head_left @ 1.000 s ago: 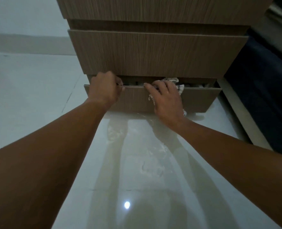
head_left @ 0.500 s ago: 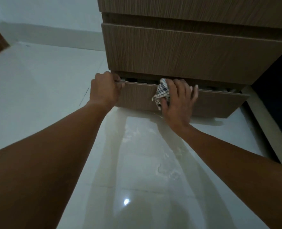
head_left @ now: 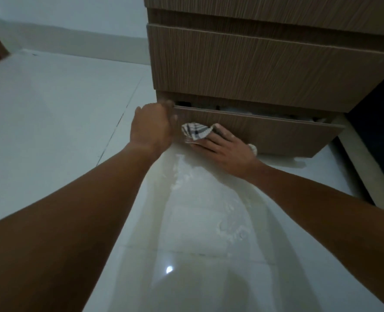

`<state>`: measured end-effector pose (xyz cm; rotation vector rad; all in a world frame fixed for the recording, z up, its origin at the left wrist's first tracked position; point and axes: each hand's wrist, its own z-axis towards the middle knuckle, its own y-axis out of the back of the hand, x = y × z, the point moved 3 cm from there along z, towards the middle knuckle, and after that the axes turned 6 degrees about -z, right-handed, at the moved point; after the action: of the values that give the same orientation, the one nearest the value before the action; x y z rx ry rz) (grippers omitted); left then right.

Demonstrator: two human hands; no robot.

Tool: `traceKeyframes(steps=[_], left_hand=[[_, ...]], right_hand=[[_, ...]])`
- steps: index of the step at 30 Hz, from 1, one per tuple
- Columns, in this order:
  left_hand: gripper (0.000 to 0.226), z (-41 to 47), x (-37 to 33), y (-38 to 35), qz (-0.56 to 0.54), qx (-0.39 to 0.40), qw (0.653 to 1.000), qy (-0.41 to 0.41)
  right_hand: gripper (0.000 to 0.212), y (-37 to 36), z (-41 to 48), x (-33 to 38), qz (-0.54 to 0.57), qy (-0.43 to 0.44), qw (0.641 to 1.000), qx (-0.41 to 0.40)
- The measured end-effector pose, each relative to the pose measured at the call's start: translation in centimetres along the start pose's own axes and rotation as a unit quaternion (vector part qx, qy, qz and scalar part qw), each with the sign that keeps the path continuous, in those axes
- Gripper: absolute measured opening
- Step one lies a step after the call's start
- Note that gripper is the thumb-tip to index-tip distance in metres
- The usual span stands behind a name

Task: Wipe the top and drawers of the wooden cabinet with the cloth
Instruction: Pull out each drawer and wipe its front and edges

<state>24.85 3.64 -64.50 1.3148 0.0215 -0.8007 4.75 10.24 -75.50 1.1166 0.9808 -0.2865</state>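
My right hand (head_left: pixel 220 146) has slid the cloth (head_left: pixel 196 131) toward nine o'clock across the bottom drawer (head_left: pixel 276 138) (front nearly wiped); left hand (head_left: pixel 151 129) seemingly grips its corner

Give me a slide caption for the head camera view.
Right hand wipes bottom drawer with checked cloth.

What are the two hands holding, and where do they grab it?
The right hand presses the checked cloth flat against the bottom drawer's front, cloth bunched under its fingers. The left hand grips that drawer's top left corner.
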Motion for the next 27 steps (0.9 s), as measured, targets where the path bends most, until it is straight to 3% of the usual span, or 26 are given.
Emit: traceKeyframes(steps=[3, 5, 7, 10, 12, 15, 18, 23, 27], left_hand=[[0.041, -0.1, -0.7, -0.9, 0.096, 0.027, 0.995, -0.007], [0.050, 0.1, -1.6, -1.2, 0.164, 0.043, 0.986, 0.004], [0.058, 0.0, -3.0, -1.1, 0.198, 0.064, 0.978, 0.029], [0.060, -0.4, -5.7, -1.3, 0.220, 0.112, 0.968, 0.038], [0.062, -0.4, -7.5, -1.7, 0.213, 0.142, 0.966, 0.032], [0.078, -0.1, -10.1, -2.7, 0.194, 0.196, 0.961, -0.005], [0.089, 0.1, -11.9, -3.7, 0.181, 0.231, 0.956, -0.015], [0.095, 0.2, -12.0, -4.6, 0.168, 0.235, 0.957, 0.013], [0.096, 0.1, -11.8, -5.3, 0.161, 0.228, 0.960, 0.004]], right_hand=[[0.067, -1.1, -5.6, -2.1, -0.012, 0.036, 0.999, 0.038], [0.064, -2.0, -9.2, -4.2, -0.040, 0.087, 0.990, 0.108], [0.061, -1.6, -11.7, -6.3, -0.057, 0.084, 0.986, 0.133], [0.042, 0.2, -13.7, -8.8, -0.008, -0.043, 0.994, 0.101], [0.038, 1.8, -14.0, -10.0, 0.079, -0.168, 0.977, 0.100], [0.046, 3.9, -13.6, -10.3, 0.218, -0.355, 0.903, 0.107], [0.050, 4.3, -13.3, -10.2, 0.315, -0.475, 0.818, 0.082], [0.049, 3.1, -13.1, -9.6, 0.401, -0.585, 0.703, 0.052], [0.045, 1.8, -12.9, -9.4, 0.435, -0.624, 0.649, 0.016]])
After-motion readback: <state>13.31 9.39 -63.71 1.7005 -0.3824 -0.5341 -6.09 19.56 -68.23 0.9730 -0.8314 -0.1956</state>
